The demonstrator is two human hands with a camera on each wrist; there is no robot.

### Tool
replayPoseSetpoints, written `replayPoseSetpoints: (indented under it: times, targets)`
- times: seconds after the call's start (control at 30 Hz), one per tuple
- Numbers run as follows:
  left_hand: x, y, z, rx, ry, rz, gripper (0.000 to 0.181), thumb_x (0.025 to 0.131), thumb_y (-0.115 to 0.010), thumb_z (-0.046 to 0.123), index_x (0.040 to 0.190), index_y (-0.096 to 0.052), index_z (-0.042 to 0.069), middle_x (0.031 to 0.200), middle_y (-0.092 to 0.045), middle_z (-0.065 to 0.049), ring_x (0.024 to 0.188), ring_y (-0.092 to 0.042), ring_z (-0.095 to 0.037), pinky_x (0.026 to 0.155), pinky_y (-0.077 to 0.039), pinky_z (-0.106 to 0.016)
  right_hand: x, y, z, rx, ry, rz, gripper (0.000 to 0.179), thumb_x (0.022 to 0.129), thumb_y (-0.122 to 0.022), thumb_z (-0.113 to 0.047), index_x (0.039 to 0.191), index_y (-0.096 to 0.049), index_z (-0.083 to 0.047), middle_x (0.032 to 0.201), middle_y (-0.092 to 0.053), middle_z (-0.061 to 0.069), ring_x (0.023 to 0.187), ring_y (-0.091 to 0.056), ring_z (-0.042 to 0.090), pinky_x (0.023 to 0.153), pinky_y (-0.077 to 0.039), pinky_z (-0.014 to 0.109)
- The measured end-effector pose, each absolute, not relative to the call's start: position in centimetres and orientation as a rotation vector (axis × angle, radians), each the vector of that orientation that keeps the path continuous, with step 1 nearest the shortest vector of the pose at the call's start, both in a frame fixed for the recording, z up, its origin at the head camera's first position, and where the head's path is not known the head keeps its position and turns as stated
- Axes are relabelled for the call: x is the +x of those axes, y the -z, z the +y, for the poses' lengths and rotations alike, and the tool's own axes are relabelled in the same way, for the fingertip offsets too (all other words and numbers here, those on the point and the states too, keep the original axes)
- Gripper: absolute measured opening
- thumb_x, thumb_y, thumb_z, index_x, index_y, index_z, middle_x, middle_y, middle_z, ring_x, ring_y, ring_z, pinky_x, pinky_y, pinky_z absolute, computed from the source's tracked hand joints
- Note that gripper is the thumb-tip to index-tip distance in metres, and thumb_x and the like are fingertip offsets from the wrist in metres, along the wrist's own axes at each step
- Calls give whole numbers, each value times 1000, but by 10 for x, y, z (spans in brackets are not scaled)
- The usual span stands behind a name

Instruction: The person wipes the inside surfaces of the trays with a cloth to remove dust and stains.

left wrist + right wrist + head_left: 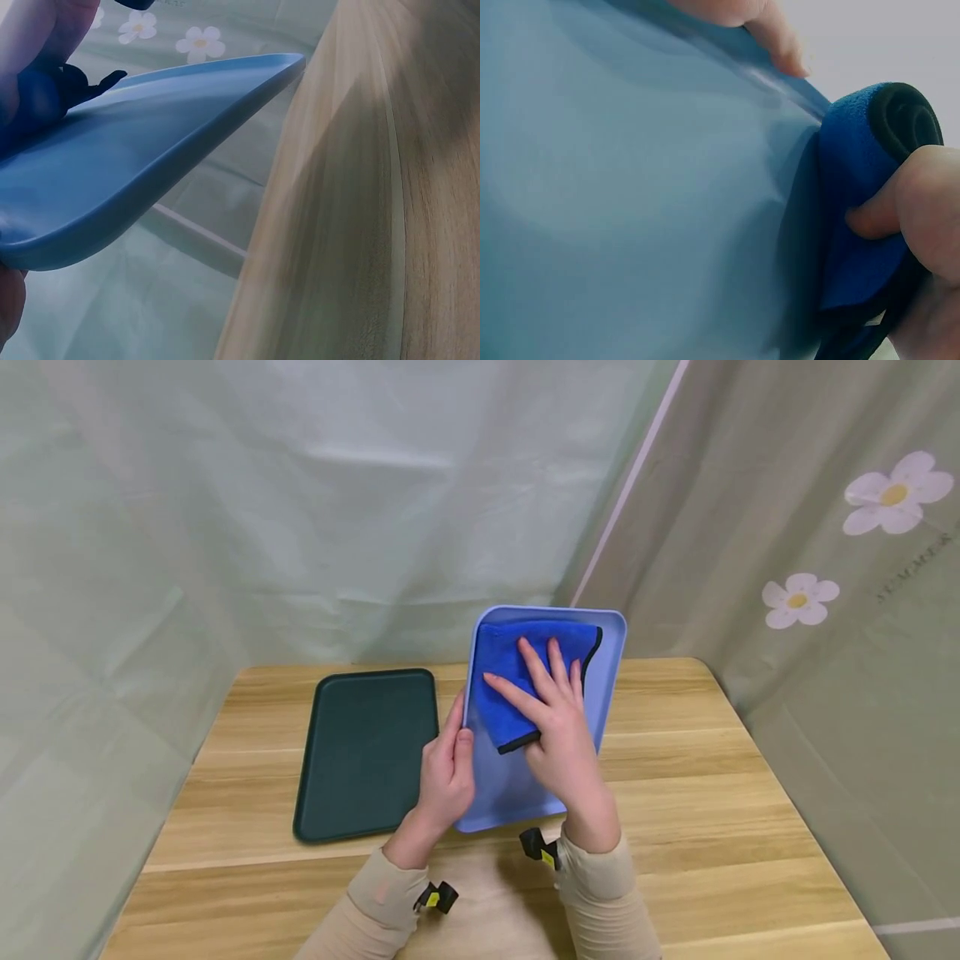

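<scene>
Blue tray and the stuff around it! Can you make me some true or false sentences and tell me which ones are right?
1. The left hand holds the blue tray. True.
2. The right hand has its fingers spread over the blue cloth. True.
3. The blue cloth is edged in yellow. False: it is edged in black.
4. The green tray lies inside the blue tray. False: it lies on the wooden table.
5. The blue tray lies flat on the wooden table. False: it is held up at a tilt.

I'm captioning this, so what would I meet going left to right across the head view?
Dark green tray, left hand, light blue tray, lower white flower, upper white flower.
</scene>
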State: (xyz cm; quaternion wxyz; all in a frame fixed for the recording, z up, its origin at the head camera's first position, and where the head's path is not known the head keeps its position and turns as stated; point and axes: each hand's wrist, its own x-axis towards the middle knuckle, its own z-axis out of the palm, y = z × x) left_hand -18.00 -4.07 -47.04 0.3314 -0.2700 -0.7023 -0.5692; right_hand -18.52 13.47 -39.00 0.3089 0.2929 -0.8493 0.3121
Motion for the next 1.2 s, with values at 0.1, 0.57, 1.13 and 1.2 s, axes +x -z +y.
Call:
replayPoseSetpoints:
  times: [0.1,0.57,1.13,1.2]
  targets:
    - [-180,470,-41,-705,1492,-1832,55,103,-47,-17,158,-43,-10,63,-42,-1,47,-32,-8,46,-31,-25,-187,390,137,775,-833,-2233,103,60,-44,31,141,-73,-27,173,-35,3,163,-13,36,124,-5,74]
    - [-183,473,-46,-716,1485,-1788,49,109,-45,-9,157,-40,-14,131,-65,-32,107,-71,-32,103,-53,-27,-194,392,155,704,-908,-2213,99,61,-42,30,137,-76,-25,170,-40,3,162,-17,37,125,-5,71]
    - [-182,472,-45,-711,1477,-1746,44,109,-46,-9,151,-41,-21,157,-47,-28,132,-58,-16,113,-45,-27,-196,391,169,666,-936,-2227,93,69,-45,30,139,-75,-23,170,-39,2,162,-17,37,125,-6,73]
    - [-182,471,-45,-708,1482,-1742,44,110,-46,-8,151,-41,-22,156,-48,-30,134,-57,-18,113,-45,-28,-196,390,167,672,-930,-2229,93,69,-45,30,139,-74,-23,171,-39,3,162,-16,37,124,-7,73]
